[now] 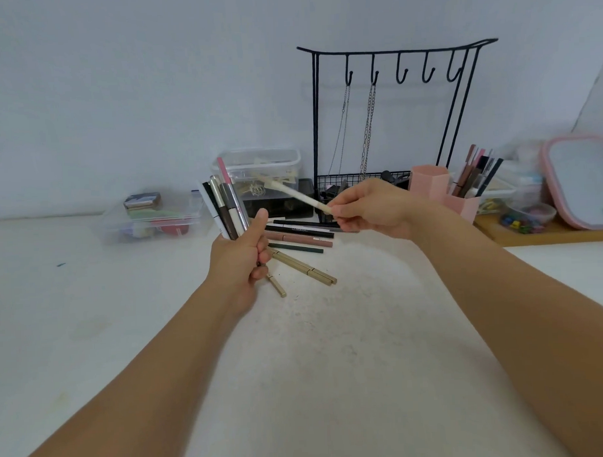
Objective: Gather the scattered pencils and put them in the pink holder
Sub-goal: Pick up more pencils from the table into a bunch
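Observation:
My left hand (241,254) is closed around a bundle of several pencils (224,202) held upright above the table, in white, black, silver, brown and pink. My right hand (367,207) pinches one end of a cream pencil (297,193) that points up and left toward the bundle. More pencils (298,237) lie scattered on the table between and behind my hands, and gold ones (305,267) lie just right of my left hand. The pink holder (439,189) stands at the right, behind my right wrist, with several pencils in one compartment.
A black wire jewellery stand (392,115) with hanging chains rises behind the pencils. Clear plastic boxes (152,216) (264,168) sit at the back left and centre. A pink-framed mirror (582,181) and a small bowl of beads (528,217) rest on a wooden tray (550,235) at far right.

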`<state>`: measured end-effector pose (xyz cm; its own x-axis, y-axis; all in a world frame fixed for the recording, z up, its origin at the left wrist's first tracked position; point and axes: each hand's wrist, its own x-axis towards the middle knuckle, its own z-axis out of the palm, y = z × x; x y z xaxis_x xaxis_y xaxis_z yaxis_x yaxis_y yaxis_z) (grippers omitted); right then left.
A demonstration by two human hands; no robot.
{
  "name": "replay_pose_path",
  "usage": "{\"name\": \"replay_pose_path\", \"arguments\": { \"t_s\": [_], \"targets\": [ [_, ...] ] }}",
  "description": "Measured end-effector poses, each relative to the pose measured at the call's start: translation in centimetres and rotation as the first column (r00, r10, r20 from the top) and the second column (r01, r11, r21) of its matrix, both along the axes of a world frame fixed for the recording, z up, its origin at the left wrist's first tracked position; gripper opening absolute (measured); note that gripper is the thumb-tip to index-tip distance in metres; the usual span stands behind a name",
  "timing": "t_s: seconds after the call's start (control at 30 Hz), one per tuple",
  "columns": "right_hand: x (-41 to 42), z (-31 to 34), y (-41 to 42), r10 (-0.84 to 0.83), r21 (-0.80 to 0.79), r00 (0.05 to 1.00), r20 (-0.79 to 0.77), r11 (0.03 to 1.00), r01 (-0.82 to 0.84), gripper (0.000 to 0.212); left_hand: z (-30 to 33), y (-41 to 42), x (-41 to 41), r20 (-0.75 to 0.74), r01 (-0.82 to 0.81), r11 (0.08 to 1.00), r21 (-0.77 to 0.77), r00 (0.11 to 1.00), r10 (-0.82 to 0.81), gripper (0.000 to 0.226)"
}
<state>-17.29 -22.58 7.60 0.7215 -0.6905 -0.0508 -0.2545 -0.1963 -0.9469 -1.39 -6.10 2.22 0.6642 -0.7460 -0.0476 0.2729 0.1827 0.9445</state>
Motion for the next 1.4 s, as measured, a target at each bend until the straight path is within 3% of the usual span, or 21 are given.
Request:
{"name": "replay_pose_path", "arguments": {
  "t_s": [0.1,0.2,0.37,0.53,0.6,0.67,0.7,0.77,0.83,0.97,1.13,1.27,1.33,1.4],
  "targets": [
    [0.7,0.2,1.1,0.099,0.204,0.989,0.111,0.972,-0.12,0.015,0.0,0.0,-0.3,0.028,0.003,1.0,-0.01,1.0,-0.003,0.038],
    [2.2,-0.6,3.1,0.23,0.239,0.963,0.14,0.936,-0.258,0.022,0.1,0.2,-0.6,0.066,0.033,0.998,-0.058,0.997,-0.029,0.035],
    [4.0,-2.3,6.2,0.389,0.131,0.916,0.095,0.907,-0.399,0.024,0.1,0.5,-0.8,0.134,0.003,1.0,-0.002,0.991,-0.002,0.038],
    [3.5,-1.3,6.2,0.332,-0.12,0.935,-0.125,0.93,-0.347,0.026,-0.2,0.3,-1.2,0.247,-0.058,0.995,0.085,0.968,0.035,0.024],
    [2.8,0.1,5.8,0.29,-0.212,0.934,-0.209,0.919,-0.333,0.04,-0.3,0.1,-1.5,0.294,-0.046,0.995,0.093,0.956,0.017,0.02],
    [2.2,1.5,5.6,0.3,-0.179,0.942,-0.148,0.929,-0.324,0.062,-0.3,0.0,-1.9,0.329,-0.049,0.993,0.108,0.944,0.011,0.017],
    [1.9,2.1,5.8,0.329,-0.112,0.941,-0.079,0.935,-0.336,0.063,-0.2,0.0,-2.2,0.377,-0.055,0.99,0.129,0.926,0.002,0.017],
    [1.9,2.6,6.9,0.377,0.019,0.923,0.08,0.925,-0.379,0.037,-0.3,0.2,-3.0,0.514,-0.058,0.981,0.183,0.857,-0.045,0.017],
    [2.7,2.2,8.6,0.281,0.014,0.943,0.178,0.958,-0.287,0.018,-0.3,0.3,-3.8,0.574,-0.048,0.98,0.192,0.815,-0.073,0.02],
    [3.5,0.8,10.1,-0.01,0.041,0.939,0.343,0.999,-0.005,0.007,0.3,0.1,-5.3,0.551,-0.03,0.99,0.135,0.833,-0.05,0.019],
    [0.3,1.1,8.7,-0.167,0.055,0.887,0.431,0.986,0.159,0.018,1.9,-2.0,-8.4,0.622,0.052,0.973,0.227,0.761,-0.186,0.013],
    [-2.9,1.1,5.8,-0.382,0.241,0.78,0.495,0.923,0.299,0.023,2.5,-4.6,-11.3,0.512,0.178,0.945,0.274,0.805,-0.3,0.01],
    [-4.6,0.8,4.3,-0.449,0.207,0.73,0.515,0.892,0.403,0.027,2.1,-5.8,-12.7,0.515,0.217,0.942,0.254,0.795,-0.322,0.013],
    [-6.2,0.2,3.5,-0.463,0.083,0.723,0.513,0.865,0.495,0.026,1.3,-6.6,-13.6,0.602,0.224,0.939,0.26,0.723,-0.339,0.018]
  ]
}}
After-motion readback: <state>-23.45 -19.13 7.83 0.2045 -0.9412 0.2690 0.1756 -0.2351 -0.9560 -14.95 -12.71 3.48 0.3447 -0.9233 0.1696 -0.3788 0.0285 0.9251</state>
